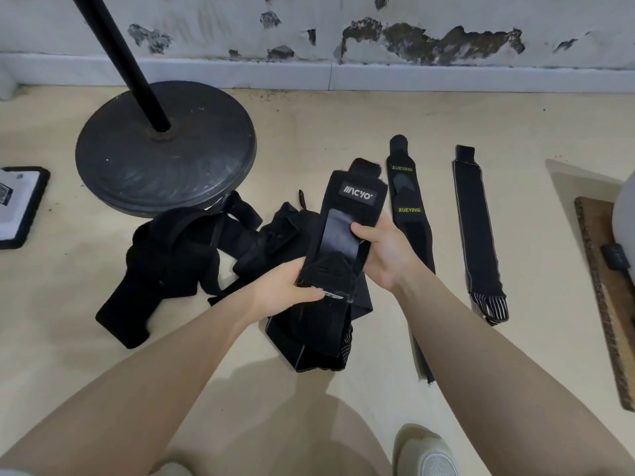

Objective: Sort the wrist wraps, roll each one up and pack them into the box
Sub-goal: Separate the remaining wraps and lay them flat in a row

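A black wrist wrap (354,201) with a grey logo patch is held above the floor between both hands. My left hand (285,290) grips its lower part, and my right hand (385,249) holds its right edge with the thumb on the shiny strip. More black wrap fabric (309,338) hangs below. On the floor to the right lie two flat wraps: one with yellow lettering (409,207) and a plain one with a striped end (477,231). A tangled pile of black wraps (185,255) lies to the left.
A heavy round stand base (165,149) with a black pole rises behind the pile. A black-edged white box (20,207) sits at the far left. A brown mat (604,286) lies at the right edge. My shoe (429,455) shows at the bottom.
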{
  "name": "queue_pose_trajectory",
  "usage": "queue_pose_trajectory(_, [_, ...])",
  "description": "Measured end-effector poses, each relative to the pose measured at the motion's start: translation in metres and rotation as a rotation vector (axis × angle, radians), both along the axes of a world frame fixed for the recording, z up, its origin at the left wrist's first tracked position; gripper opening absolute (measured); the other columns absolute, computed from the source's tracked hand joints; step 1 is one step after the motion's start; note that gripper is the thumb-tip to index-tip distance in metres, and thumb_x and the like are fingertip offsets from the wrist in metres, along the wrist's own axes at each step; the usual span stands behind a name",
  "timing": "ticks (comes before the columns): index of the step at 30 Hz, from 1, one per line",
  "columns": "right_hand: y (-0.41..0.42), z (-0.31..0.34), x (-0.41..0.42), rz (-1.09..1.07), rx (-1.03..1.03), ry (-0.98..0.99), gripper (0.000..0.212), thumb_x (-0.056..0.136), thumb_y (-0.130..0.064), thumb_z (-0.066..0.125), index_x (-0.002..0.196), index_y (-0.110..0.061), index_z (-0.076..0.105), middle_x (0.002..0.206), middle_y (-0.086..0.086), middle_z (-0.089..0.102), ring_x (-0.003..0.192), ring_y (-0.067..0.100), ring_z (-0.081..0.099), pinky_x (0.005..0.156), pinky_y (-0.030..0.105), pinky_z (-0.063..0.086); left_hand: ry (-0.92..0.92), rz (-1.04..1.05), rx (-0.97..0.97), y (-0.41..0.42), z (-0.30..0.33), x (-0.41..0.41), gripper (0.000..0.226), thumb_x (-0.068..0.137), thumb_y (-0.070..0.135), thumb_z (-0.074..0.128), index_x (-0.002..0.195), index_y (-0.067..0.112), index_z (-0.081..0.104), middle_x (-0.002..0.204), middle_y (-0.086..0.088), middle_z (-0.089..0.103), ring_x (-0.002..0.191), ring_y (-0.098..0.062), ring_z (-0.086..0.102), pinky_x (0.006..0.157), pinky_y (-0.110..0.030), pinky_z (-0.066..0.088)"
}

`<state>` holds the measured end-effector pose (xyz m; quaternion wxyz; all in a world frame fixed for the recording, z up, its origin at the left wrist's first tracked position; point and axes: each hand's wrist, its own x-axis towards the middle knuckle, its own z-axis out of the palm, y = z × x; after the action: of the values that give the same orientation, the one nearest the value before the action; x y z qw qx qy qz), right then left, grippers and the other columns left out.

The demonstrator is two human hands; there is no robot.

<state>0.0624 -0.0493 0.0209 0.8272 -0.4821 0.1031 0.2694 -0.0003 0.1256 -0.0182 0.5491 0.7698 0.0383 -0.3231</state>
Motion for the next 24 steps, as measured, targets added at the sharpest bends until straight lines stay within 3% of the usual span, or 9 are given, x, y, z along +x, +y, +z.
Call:
queue_pose_trajectory(3, [-0.002,0.002,-0.001,-0.005,-0.003,0.007,0.046,0.093,0.014,0.034,0.115,-0.019,0.057,0.115,0.009,0.064,0.106,0.025,0.062,0.089,0.037,0.052,0.008,-0.018,-0.018,-0.003,0.004,-0.003,0.031,0.091,0.022,0.063,0.121,0.023,0.057,0.116,0.010,0.066,0.113,-0.007,0.059,0.104,-0.035,0.044])
queue_pose_trajectory(9, [-0.006,0.005,0.002,-0.062,-0.006,0.030,0.050,0.091,0.015,0.036,0.134,-0.007,0.046,0.130,0.020,0.056,0.118,0.035,0.056,0.096,0.046,0.048,0.143,0.052,-0.113,-0.002,0.013,-0.007,0.023,0.100,0.023,0.046,0.121,0.025,0.055,0.119,0.003,0.065,0.107,-0.008,0.061,0.094,-0.027,0.049])
queue_pose_trajectory(11, [-0.004,0.007,0.001,-0.098,0.088,0.081,0.039,0.096,0.000,0.040,0.133,-0.009,0.047,0.128,0.019,0.058,0.113,0.034,0.059,0.091,0.046,0.051,0.111,0.130,-0.163,-0.004,0.017,-0.006,0.028,0.101,0.027,0.044,0.127,0.028,0.053,0.121,0.007,0.065,0.113,-0.009,0.059,0.104,-0.036,0.044])
queue_pose_trajectory(13, [0.003,0.009,-0.004,-0.111,0.190,0.217,0.038,0.100,-0.028,0.040,0.132,-0.010,0.050,0.125,0.019,0.060,0.112,0.034,0.060,0.091,0.048,0.051,-0.045,0.241,-0.181,-0.009,0.025,-0.003,0.048,0.099,0.027,0.048,0.144,0.029,0.034,0.127,0.011,0.058,0.120,-0.006,0.054,0.107,-0.031,0.041])
queue_pose_trajectory(16, [0.017,0.011,-0.009,-0.062,0.205,0.355,0.061,0.096,-0.052,0.036,0.133,-0.006,0.052,0.128,0.023,0.058,0.118,0.036,0.056,0.098,0.049,0.045,-0.372,0.319,0.038,-0.022,0.040,0.001,0.076,0.091,0.026,0.062,0.151,0.028,0.016,0.136,0.009,0.045,0.121,-0.002,0.048,0.102,-0.020,0.039])
queue_pose_trajectory(19, [0.032,0.017,-0.009,-0.043,0.034,0.405,0.055,0.091,-0.052,0.051,0.112,-0.004,0.065,0.107,0.019,0.069,0.101,0.032,0.065,0.091,0.044,0.051,-0.507,0.280,0.299,-0.029,0.039,-0.003,0.087,0.081,0.037,0.071,0.150,0.028,0.019,0.143,0.002,0.036,0.123,-0.008,0.044,0.092,-0.016,0.036])
queue_pose_trajectory(21, [0.036,0.013,-0.008,-0.086,-0.070,0.446,0.049,0.094,-0.048,0.049,0.106,-0.003,0.066,0.095,0.017,0.072,0.092,0.030,0.067,0.082,0.042,0.054,-0.527,0.183,0.446,-0.028,0.035,-0.003,0.084,0.083,0.039,0.065,0.151,0.027,0.017,0.136,-0.002,0.041,0.116,-0.016,0.051,0.087,-0.025,0.044])
queue_pose_trajectory(24, [0.034,0.003,-0.009,-0.246,-0.029,0.485,0.050,0.097,-0.044,0.044,0.123,-0.003,0.057,0.109,0.019,0.067,0.100,0.031,0.065,0.080,0.043,0.053,-0.600,-0.053,0.725,-0.016,0.028,0.004,0.069,0.094,0.027,0.047,0.153,0.021,0.011,0.131,-0.009,0.042,0.101,-0.025,0.055,0.075,-0.028,0.041])
